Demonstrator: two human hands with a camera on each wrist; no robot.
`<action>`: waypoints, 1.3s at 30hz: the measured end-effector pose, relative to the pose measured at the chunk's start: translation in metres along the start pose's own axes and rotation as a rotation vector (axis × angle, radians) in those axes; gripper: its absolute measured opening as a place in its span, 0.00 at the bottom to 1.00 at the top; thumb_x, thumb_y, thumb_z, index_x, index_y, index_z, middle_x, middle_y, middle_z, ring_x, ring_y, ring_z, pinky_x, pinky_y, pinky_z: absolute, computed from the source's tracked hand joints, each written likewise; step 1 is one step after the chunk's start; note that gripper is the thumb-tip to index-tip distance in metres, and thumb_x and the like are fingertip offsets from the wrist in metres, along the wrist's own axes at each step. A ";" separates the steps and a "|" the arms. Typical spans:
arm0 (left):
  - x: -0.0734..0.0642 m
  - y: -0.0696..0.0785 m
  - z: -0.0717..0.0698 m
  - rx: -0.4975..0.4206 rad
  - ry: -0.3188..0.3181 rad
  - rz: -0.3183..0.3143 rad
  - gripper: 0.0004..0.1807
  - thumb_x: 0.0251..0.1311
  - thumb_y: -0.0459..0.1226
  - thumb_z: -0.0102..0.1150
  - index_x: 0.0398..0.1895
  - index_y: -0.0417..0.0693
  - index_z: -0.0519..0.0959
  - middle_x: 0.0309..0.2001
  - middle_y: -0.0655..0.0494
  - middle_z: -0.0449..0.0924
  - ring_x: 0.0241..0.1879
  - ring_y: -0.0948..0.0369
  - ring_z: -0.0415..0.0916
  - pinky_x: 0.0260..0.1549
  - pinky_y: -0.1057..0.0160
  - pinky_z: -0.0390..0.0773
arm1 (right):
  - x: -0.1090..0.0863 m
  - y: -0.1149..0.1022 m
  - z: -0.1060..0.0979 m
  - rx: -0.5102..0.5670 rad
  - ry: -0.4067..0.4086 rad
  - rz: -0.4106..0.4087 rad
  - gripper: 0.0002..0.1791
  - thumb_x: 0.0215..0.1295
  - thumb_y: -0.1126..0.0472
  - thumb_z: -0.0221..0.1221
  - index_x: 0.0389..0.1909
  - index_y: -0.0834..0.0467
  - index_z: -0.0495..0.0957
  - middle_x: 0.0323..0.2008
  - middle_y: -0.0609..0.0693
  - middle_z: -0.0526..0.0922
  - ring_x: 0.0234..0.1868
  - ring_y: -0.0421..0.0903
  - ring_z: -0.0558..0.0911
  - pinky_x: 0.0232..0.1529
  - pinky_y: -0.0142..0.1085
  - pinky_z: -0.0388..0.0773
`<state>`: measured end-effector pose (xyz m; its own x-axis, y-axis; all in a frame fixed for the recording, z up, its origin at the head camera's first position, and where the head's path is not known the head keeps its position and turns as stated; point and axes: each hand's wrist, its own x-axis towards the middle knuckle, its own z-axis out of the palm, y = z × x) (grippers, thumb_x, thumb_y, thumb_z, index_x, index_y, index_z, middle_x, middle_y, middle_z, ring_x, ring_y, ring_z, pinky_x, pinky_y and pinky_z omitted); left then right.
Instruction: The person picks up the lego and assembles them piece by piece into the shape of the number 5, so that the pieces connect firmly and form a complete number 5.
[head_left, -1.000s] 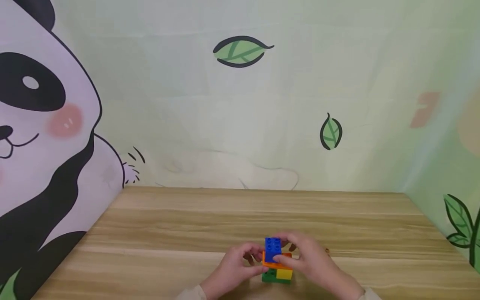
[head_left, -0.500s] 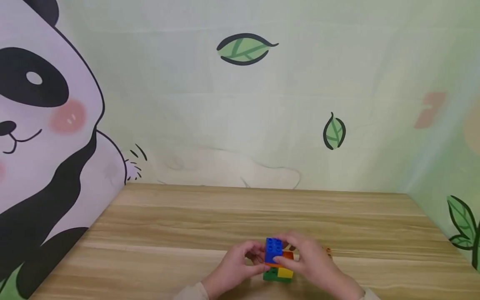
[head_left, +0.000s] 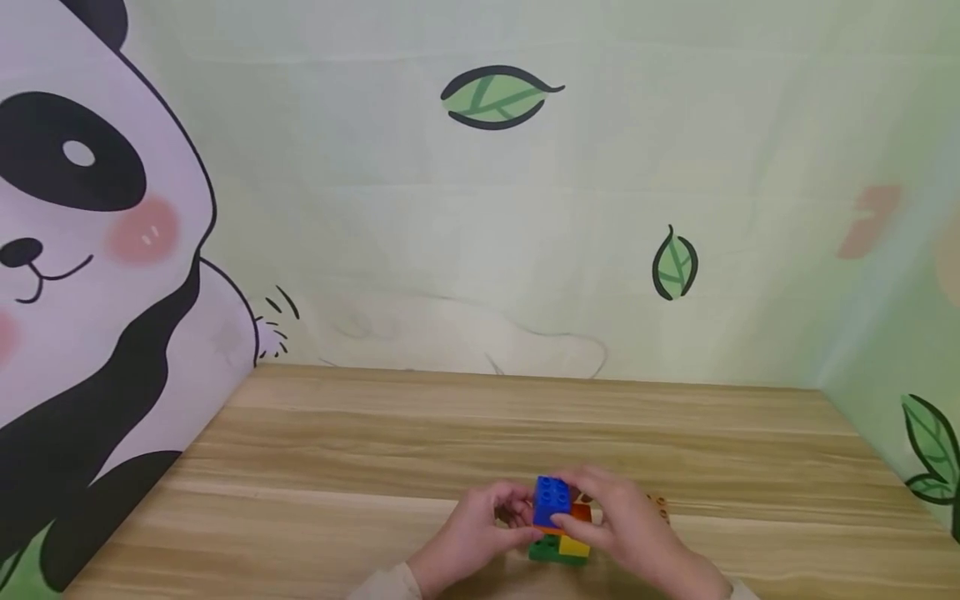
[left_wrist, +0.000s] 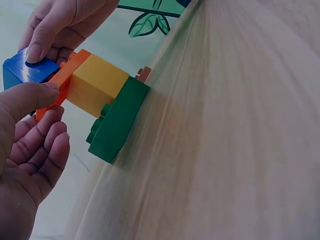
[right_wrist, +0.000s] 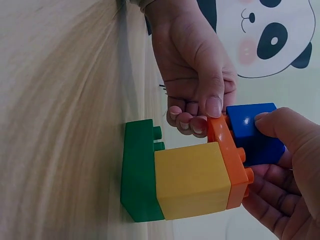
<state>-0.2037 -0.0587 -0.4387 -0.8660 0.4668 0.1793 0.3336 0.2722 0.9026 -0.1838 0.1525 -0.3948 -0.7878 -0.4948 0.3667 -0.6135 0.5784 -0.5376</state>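
Observation:
A small stack of toy building bricks stands on the wooden table. At its bottom is a green brick (right_wrist: pixel 140 175), with a yellow brick (right_wrist: pixel 192 182) on one end of it. A thin orange brick (right_wrist: pixel 227 160) lies across the yellow one and overhangs the green. My left hand (head_left: pixel 480 525) pinches the overhanging end of the orange brick between thumb and fingers. The right hand (head_left: pixel 626 521) grips a blue brick (head_left: pixel 551 504) at that same end, thumb on its near face. In the right wrist view the blue brick sits slightly askew against the orange studs.
A brown studded brick (head_left: pixel 660 504) lies on the table (head_left: pixel 337 458) behind the right hand, partly hidden by it. Behind the table rises a pale green backdrop (head_left: pixel 375 208) with leaves and a panda (head_left: pixel 105 275) printed on it.
The head view has shifted slightly. The blue brick has turned a little and covers more of the orange brick's left end. Both hands keep their grips.

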 end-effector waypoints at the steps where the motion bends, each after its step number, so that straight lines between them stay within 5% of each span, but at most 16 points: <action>1: 0.000 0.001 0.000 -0.009 0.001 -0.007 0.16 0.52 0.35 0.69 0.44 0.39 0.80 0.32 0.53 0.83 0.31 0.73 0.74 0.34 0.73 0.77 | 0.000 0.000 0.000 -0.007 0.003 -0.005 0.19 0.64 0.49 0.61 0.52 0.54 0.79 0.44 0.46 0.84 0.39 0.36 0.82 0.38 0.27 0.80; 18: -0.001 0.010 0.001 -0.051 0.009 -0.015 0.16 0.52 0.33 0.69 0.44 0.37 0.79 0.33 0.50 0.82 0.30 0.72 0.73 0.32 0.74 0.75 | 0.001 0.000 0.003 -0.130 0.066 -0.060 0.17 0.59 0.56 0.66 0.48 0.56 0.80 0.39 0.44 0.82 0.34 0.32 0.78 0.32 0.25 0.78; 39: -0.002 0.008 0.001 -0.041 0.003 -0.040 0.15 0.52 0.34 0.69 0.43 0.38 0.80 0.31 0.54 0.81 0.29 0.72 0.73 0.32 0.74 0.75 | -0.001 -0.004 0.006 -0.110 0.048 -0.052 0.17 0.63 0.53 0.63 0.49 0.56 0.78 0.40 0.43 0.80 0.39 0.37 0.80 0.36 0.26 0.81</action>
<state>-0.1987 -0.0563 -0.4320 -0.8792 0.4542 0.1440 0.2833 0.2553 0.9244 -0.1806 0.1468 -0.3976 -0.7547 -0.4961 0.4293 -0.6539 0.6214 -0.4315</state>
